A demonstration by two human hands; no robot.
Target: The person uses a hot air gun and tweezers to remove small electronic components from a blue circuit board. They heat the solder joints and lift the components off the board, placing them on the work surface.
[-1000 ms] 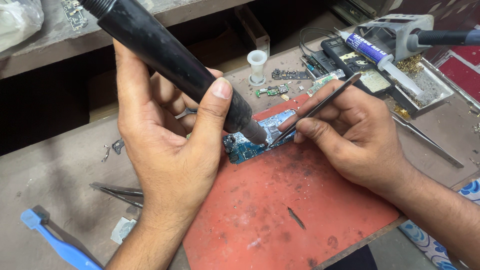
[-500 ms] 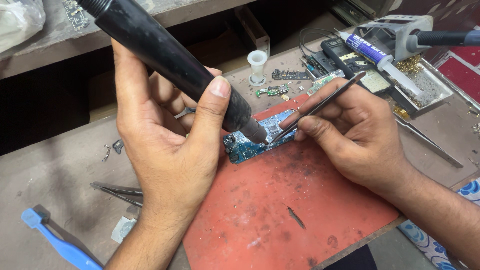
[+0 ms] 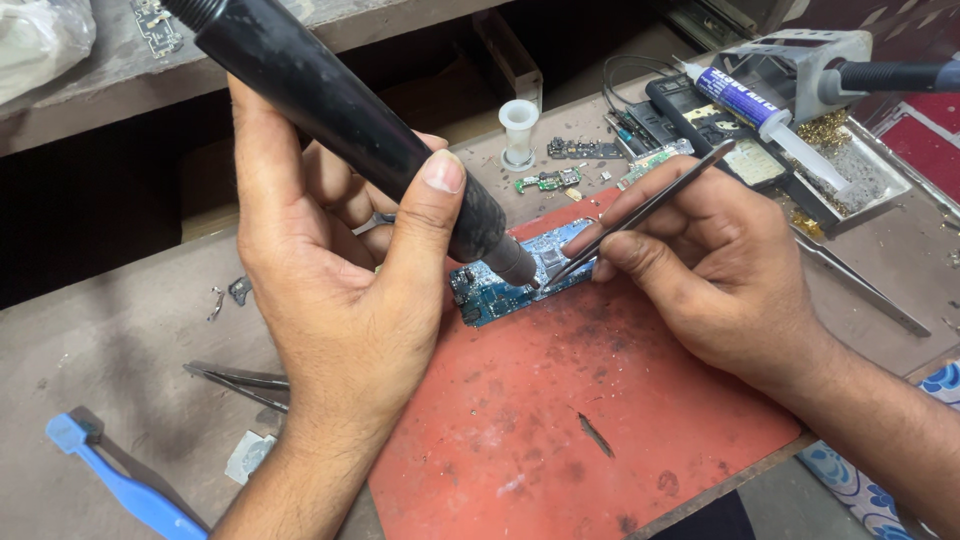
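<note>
My left hand [image 3: 340, 290] grips a thick black hot-air wand [image 3: 340, 120], its metal nozzle pointing down onto a blue circuit board [image 3: 500, 292]. The board lies at the far edge of a red work mat [image 3: 600, 420]. My right hand [image 3: 710, 265] pinches thin metal tweezers [image 3: 640, 215], whose tips touch the board just right of the nozzle. Part of the board is hidden behind my left thumb and the wand.
A second pair of tweezers [image 3: 235, 380] and a blue-handled tool [image 3: 120, 480] lie left on the grey bench. Small circuit boards [image 3: 548, 180], a white plastic cap [image 3: 518, 130], a glue tube [image 3: 755, 110] and a metal tray [image 3: 860, 175] sit behind. Long tweezers [image 3: 865, 290] lie at right.
</note>
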